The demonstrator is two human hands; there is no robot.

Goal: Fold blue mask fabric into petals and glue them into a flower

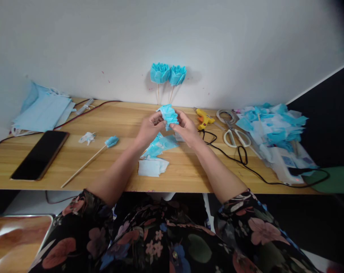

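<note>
Between my two hands, over the middle of the table, is a pleated piece of blue mask fabric (169, 115). My left hand (151, 127) pinches its left side, and my right hand (186, 127) grips its right side with the thumb in front. Below them lie blue fabric pieces (160, 146) and some white rectangular fabric pieces (152, 167). To the left rests a wooden stick (85, 166) with a small blue bud (112, 141) on its tip. Two blue fabric flowers (160, 73) on sticks lean against the wall behind.
Left are a black phone (39, 155), stacked blue face masks (43, 112) and a small white scrap (87, 138). Right are a yellow glue gun (204, 118), white-handled scissors (236, 138), a black cord (253, 170), a heap of fabric scraps (274, 125) and a white power strip (284, 167).
</note>
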